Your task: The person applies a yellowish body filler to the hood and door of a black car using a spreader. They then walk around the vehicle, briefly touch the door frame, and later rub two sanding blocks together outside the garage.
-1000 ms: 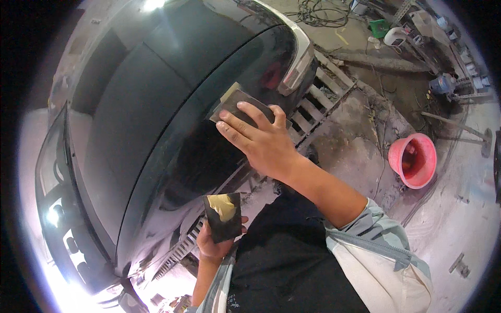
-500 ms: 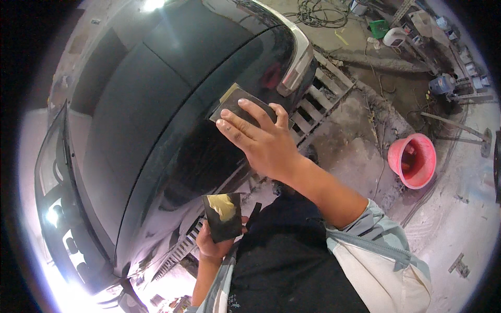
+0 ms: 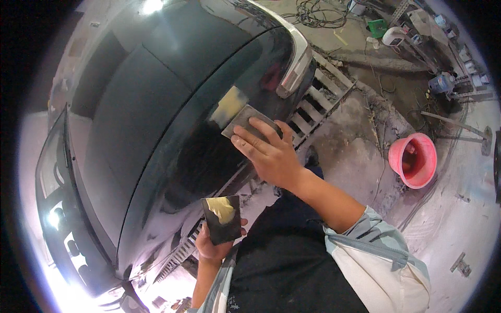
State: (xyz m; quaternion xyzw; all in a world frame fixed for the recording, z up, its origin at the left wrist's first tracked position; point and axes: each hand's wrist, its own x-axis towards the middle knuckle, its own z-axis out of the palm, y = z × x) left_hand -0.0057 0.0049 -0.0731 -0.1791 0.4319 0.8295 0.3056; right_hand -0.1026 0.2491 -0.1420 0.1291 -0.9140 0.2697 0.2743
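My right hand [image 3: 274, 159] grips a flat dark putty spreader [image 3: 249, 116], fingers laid along its face. The spreader is at the dark car's side panel [image 3: 198, 151], just beside a patch of yellow filler [image 3: 229, 103] with smeared, uneven edges. Lower down and nearer my body, my left hand [image 3: 210, 248] holds a dark rectangular plate [image 3: 224, 233] from beneath. A lump of pale yellow putty [image 3: 221, 208] lies on the plate's upper part. Part of that hand is hidden behind the plate.
A pink bucket [image 3: 421, 175] stands on the floor at right. Slatted metal grating [image 3: 326, 86] runs along the car's edge, near a light [image 3: 295, 73]. Coiled cable [image 3: 318, 15], a green container [image 3: 378, 27] and a cluttered rack [image 3: 462, 78] are at the far right.
My right hand has drawn the spreader toward me and slightly right, uncovering the yellow filler patch on the panel. The left hand with its plate has barely moved.
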